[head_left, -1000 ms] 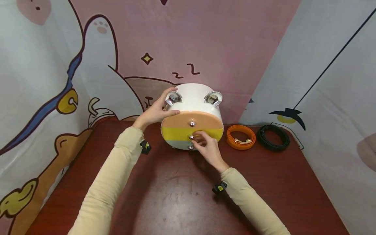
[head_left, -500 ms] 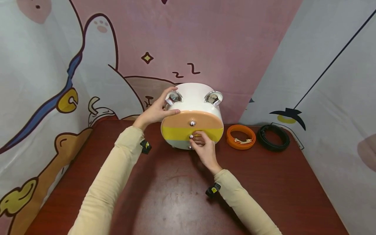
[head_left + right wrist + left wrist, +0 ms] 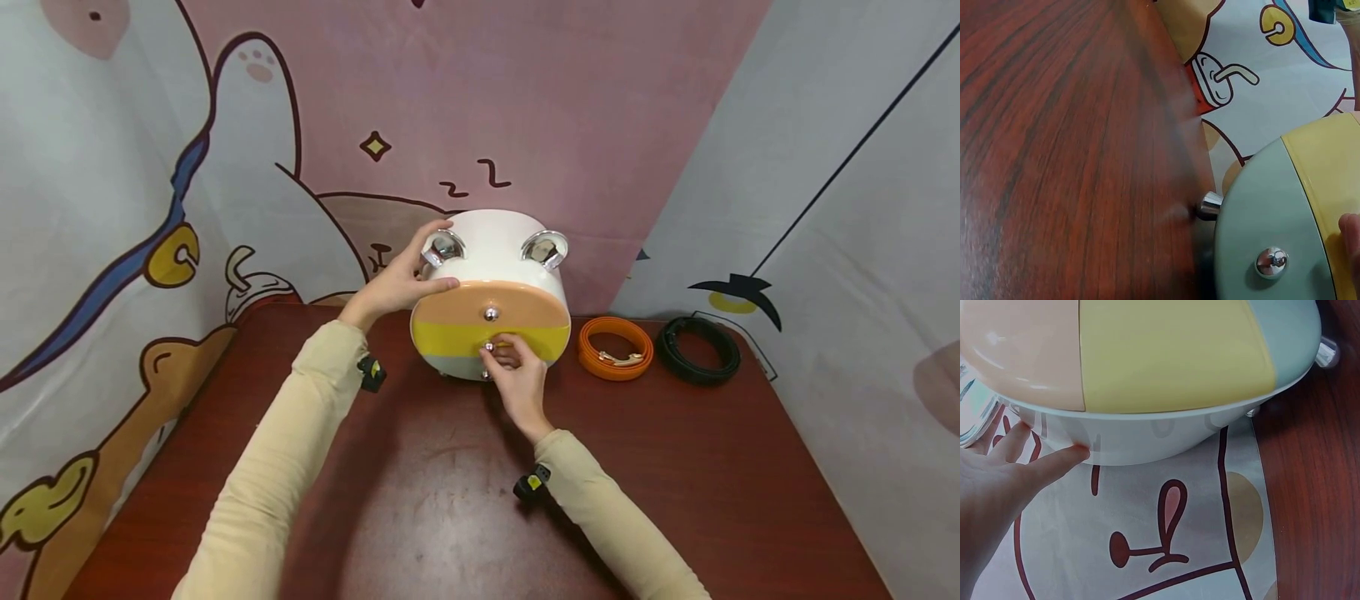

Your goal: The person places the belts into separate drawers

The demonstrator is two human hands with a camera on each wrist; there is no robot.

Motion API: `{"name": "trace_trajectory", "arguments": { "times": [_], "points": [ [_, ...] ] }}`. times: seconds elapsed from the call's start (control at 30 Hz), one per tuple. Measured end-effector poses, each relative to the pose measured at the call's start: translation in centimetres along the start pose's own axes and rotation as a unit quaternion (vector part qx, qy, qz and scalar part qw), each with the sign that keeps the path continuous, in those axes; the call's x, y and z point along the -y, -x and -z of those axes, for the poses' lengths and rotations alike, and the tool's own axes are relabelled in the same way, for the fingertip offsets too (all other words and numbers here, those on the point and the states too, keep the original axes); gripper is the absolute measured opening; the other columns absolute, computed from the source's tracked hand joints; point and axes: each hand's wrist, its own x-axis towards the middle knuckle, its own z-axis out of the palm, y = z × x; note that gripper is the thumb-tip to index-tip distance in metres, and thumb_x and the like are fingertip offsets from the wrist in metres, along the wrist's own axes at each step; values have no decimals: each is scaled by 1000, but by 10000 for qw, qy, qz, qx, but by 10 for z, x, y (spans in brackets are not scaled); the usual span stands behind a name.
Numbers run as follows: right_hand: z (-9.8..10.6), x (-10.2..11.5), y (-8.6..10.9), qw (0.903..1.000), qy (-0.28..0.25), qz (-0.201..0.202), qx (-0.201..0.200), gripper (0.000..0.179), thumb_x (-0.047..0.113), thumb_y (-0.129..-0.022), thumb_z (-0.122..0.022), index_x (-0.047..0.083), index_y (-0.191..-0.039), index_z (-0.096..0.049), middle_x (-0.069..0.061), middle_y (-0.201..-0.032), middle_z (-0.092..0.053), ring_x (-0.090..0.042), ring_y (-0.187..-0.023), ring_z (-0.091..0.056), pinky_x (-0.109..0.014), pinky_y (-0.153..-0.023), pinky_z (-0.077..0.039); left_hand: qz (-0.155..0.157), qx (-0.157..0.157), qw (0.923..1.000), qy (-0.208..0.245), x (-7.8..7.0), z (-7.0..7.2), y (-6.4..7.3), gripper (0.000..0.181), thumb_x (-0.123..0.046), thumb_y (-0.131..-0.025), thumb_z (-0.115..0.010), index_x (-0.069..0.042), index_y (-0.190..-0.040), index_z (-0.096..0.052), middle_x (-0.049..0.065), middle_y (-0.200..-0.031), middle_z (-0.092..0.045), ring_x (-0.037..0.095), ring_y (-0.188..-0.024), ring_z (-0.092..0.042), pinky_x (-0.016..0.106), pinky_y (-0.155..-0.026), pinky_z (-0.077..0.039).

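A small oval drawer cabinet [image 3: 495, 252] has a white body and two shiny silver ears. Its front carries an orange, a yellow [image 3: 442, 339] and a pale green drawer, each with a round silver knob. My right hand [image 3: 522, 385] pinches the middle knob [image 3: 489, 347] on the yellow drawer between thumb and forefinger. Spread around the left ear [image 3: 443, 247], my left hand [image 3: 393, 287] rests on the cabinet, thumb along the upper front edge. In the left wrist view, nearly straight fingers [image 3: 1054, 469] touch the white side. The right wrist view shows the green drawer's knob [image 3: 1271, 261] free.
An orange belt [image 3: 616, 372] with a gold buckle lies coiled to the right of the cabinet, with a black coiled belt [image 3: 697, 375] beside it. Behind the reddish-brown table [image 3: 442, 517] hangs a cartoon-printed cloth [image 3: 570, 108].
My right wrist and forearm have swung left and the thumb has closed in on the middle knob. The left hand and the cabinet stay in place; the yellow drawer still looks flush.
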Motion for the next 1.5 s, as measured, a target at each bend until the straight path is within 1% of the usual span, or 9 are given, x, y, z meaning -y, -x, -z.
{"name": "trace_trajectory", "arguments": {
  "times": [0.13, 0.37, 0.47, 0.7, 0.87, 1.03, 1.17, 1.33, 1.5],
  "points": [
    [-3, 0, 2, 9999, 43, 53, -153, 19, -12, -79, -73, -16, -95, -63, -26, -79, -67, -38, -69, -66, -25, -61, -54, -17, -15, 10000, -12, 0, 0, 0, 79, -9, -91, -68, -12, -152, -19, 18, -142, -32, 28, -73, -39, 34, -64, -34],
    [-4, 0, 10, 9995, 37, 195, -239, 18, -13, -79, -72, -15, -95, -64, -26, -79, -67, -38, -68, -66, -29, -60, -55, 85, 36, 9999, 62, 0, -1, 0, 80, -10, -91, -69, -13, -152, -18, 17, -149, -26, 31, -84, -45, 44, -80, -36],
    [-3, 1, 12, 9993, 69, 310, -220, 18, -13, -78, -72, -14, -95, -64, -25, -79, -67, -38, -67, -66, -30, -59, -55, 108, 34, 9999, 69, 0, 0, 0, 80, -10, -90, -69, -14, -152, -18, 18, -147, -27, 31, -79, -42, 42, -74, -36],
    [1, 5, 17, 9984, 251, 493, -67, 18, -13, -78, -73, -12, -94, -65, -23, -79, -68, -35, -66, -67, -27, -59, -54, 156, 31, 9999, 43, 1, 0, 0, 81, -10, -90, -69, -13, -152, -17, 21, -144, -31, 31, -84, -46, 44, -80, -37],
    [5, 7, 19, 9977, 308, 603, 66, 19, -13, -78, -73, -12, -95, -65, -22, -79, -68, -34, -66, -67, -29, -58, -55, 189, 47, 9998, 26, 1, 0, 0, 81, -10, -91, -69, -14, -153, -17, 20, -146, -27, 33, -87, -47, 48, -83, -38],
    [9, 11, 21, 9976, 310, 587, 202, 19, -13, -78, -73, -11, -95, -65, -22, -79, -69, -34, -66, -67, -33, -57, -55, 148, 67, 9999, -3, 1, 0, -1, 81, -10, -91, -69, -13, -153, -16, 19, -151, -22, 34, -93, -49, 56, -95, -35],
    [11, 12, 22, 9976, 302, 553, 283, 19, -13, -78, -73, -11, -96, -65, -22, -80, -69, -35, -67, -67, -34, -58, -55, 175, 57, 9998, 2, 1, 0, -1, 81, -10, -91, -69, -14, -152, -16, 20, -150, -24, 34, -93, -49, 56, -95, -34],
    [13, 13, 24, 9974, 324, 549, 323, 20, -13, -78, -72, -11, -96, -65, -22, -80, -69, -35, -66, -68, -33, -58, -55, 140, 61, 9999, -28, 1, 0, -1, 81, -10, -91, -69, -14, -152, -16, 19, -152, -22, 35, -103, -50, 59, -100, -31],
    [16, 13, 26, 9968, 320, 621, 391, 20, -14, -78, -72, -10, -96, -65, -22, -79, -69, -34, -67, -67, -34, -57, -55, 191, 62, 9998, 11, 2, 0, -2, 81, -10, -91, -69, -15, -152, -16, 19, -150, -24, 34, -97, -50, 56, -97, -33]
  ]
}}
